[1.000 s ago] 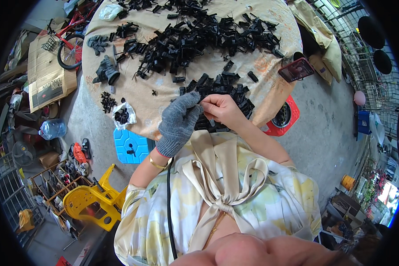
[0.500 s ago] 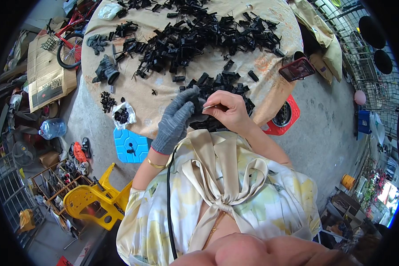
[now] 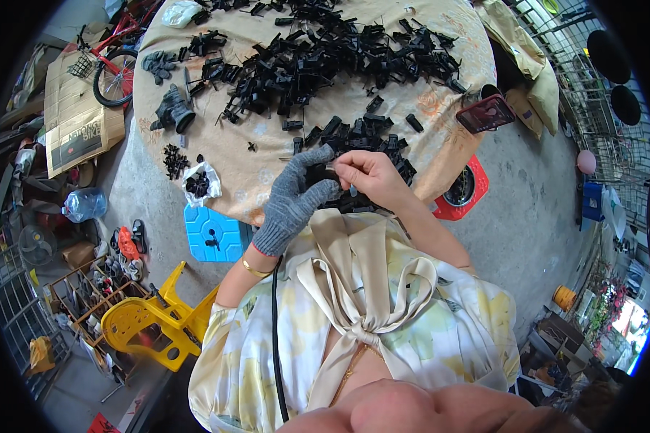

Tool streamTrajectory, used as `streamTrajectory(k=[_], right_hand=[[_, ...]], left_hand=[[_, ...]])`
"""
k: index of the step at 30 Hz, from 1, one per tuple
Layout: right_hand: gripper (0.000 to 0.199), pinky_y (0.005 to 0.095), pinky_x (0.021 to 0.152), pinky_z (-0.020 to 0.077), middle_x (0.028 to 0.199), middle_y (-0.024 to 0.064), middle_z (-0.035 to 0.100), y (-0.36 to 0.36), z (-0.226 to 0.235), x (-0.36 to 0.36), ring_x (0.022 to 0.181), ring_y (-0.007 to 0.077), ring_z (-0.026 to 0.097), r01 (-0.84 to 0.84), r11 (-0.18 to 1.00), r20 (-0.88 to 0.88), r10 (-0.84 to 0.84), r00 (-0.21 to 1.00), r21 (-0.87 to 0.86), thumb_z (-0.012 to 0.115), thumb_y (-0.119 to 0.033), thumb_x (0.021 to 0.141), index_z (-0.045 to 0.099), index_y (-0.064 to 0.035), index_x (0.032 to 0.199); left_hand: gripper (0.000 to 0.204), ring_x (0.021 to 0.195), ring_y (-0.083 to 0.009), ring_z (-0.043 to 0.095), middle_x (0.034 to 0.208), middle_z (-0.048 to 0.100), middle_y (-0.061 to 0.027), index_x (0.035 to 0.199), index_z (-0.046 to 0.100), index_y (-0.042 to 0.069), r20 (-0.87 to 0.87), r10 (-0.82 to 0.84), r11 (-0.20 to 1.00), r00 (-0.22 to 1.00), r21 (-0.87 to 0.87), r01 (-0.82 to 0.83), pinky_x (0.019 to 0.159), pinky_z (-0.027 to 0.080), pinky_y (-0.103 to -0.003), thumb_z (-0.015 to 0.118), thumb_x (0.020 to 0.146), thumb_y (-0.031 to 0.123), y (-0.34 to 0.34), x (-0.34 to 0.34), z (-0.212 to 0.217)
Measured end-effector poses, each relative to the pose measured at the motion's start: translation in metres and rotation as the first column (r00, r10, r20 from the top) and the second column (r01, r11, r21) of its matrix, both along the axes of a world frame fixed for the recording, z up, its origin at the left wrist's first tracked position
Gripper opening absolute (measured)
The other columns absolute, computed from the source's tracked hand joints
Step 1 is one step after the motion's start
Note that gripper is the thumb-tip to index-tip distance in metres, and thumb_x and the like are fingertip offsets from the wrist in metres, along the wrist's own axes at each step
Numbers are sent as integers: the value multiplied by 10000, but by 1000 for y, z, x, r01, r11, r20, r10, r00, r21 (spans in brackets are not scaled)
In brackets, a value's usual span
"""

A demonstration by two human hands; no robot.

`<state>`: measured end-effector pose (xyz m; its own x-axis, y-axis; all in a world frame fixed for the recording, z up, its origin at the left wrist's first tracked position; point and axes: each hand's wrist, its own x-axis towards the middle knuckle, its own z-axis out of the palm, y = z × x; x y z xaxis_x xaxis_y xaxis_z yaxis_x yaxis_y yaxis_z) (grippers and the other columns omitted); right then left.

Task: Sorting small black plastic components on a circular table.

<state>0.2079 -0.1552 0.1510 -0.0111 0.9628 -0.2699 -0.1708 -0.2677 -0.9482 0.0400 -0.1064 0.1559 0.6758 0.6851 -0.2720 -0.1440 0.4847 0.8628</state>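
Left hand [image 3: 295, 190], gloved: fingers and thumb apart; cannot tell whether gripping. Right hand [image 3: 369, 177], bare: grip pinched on small piece [image 3: 331, 167], detail unclear. Black parts [image 3: 368, 131] heaped on bench [image 3: 231, 159], near both hands.

Hands near dial centre. Left hand [image 3: 296, 193], grey-gloved, at 11 o'clock; thumb and fingers curved round a dark gap, contents unclear. Right hand [image 3: 366, 177], bare, at 1, fingertips bunched beside the glove; any item there too small to tell. Black parts [image 3: 296, 79] heaped at 12 on cloth-covered surface [image 3: 231, 162]. Loose grey glove [image 3: 173, 112] at 10; phone [image 3: 486, 114] at 2; blue stool [image 3: 227, 229] at 9; yellow chair [image 3: 141, 317] at 8.
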Motion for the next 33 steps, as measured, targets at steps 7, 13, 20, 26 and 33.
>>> streamTrajectory(k=[7,13,20,26,33], right_hand=[[134,187,518,405,655,-4,568,0,6,-5,560,43,497,-66,998,37,65,997,20,549,-91,846,623,18,819],[128,195,502,397,628,-12,548,0,3,-11,549,42,489,-99,993,1,100,995,-70,547,-83,841,625,19,837],[135,210,501,406,624,-1,557,2,-19,-16,538,55,501,-188,979,15,190,982,-85,560,-96,823,627,21,831],[157,207,484,405,611,6,562,8,-15,-1,533,57,510,-40,999,366,26,930,29,563,-124,832,626,12,879],[166,257,491,410,601,74,581,2,-21,-3,511,112,527,-9,998,448,-19,894,59,573,-150,803,628,2,844]], left_hand=[[374,892,-131,558,1013,567,-76,1114,487,19,-47,78,996,996,50,-75,769,497,-260,633,770,-2,0,-2,-7],[286,882,-131,565,990,582,-75,1025,536,7,-72,96,970,993,230,-77,764,494,-256,638,759,-16,-1,-8,-20],[283,855,-144,589,945,615,-86,991,576,6,-328,91,864,940,495,89,756,495,-269,658,723,-32,-4,-28,-27],[343,834,-221,604,909,620,-112,1088,561,75,-648,205,774,733,566,283,745,472,-337,640,755,92,17,-36,-68],[408,973,-301,479,1026,529,-93,1087,574,249,-844,374,475,385,530,702,790,427,-399,624,702,120,49,-14,-90]])
